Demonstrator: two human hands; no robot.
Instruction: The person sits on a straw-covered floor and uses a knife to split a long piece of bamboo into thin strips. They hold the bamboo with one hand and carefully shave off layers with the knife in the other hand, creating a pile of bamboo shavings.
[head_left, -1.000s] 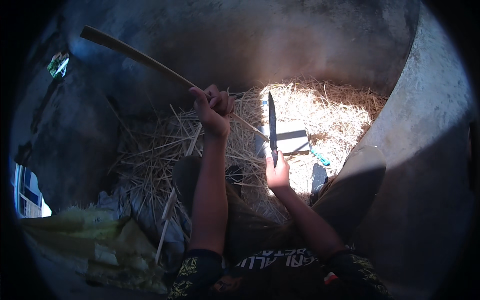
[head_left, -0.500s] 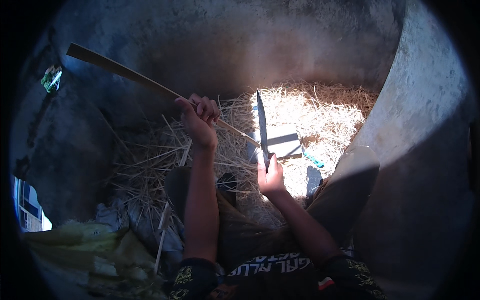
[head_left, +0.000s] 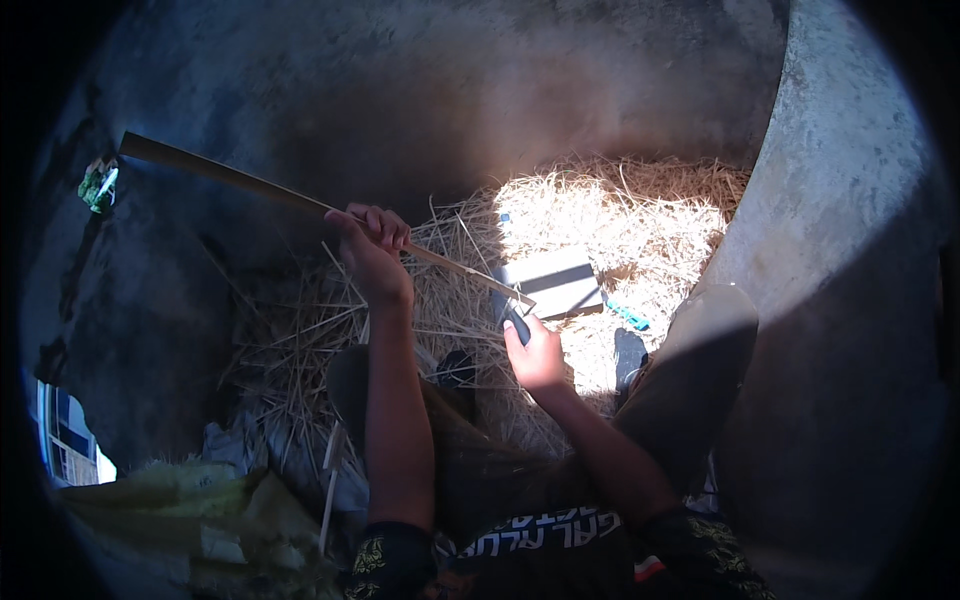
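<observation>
My left hand (head_left: 376,258) is closed around a long, thin strip of wood or bamboo (head_left: 225,178). The strip slants from the upper left down toward my right hand, wider at its far left end and narrow at its near tip. In my closed right hand (head_left: 540,360) is a knife (head_left: 519,328) with a dark handle. Its blade hardly shows now, close to the strip's tip, and I cannot tell whether they touch.
A pale flat block (head_left: 552,283) lies between my feet on a thick bed of shavings (head_left: 650,215). Beside it is a teal tool-like object (head_left: 628,314). A curved grey concrete wall (head_left: 400,90) surrounds me. Crumpled yellowish sheeting (head_left: 180,510) lies at lower left.
The knife blade pointed up and away before; now it is turned and barely visible. My left hand and the strip have shifted a little left and nearer.
</observation>
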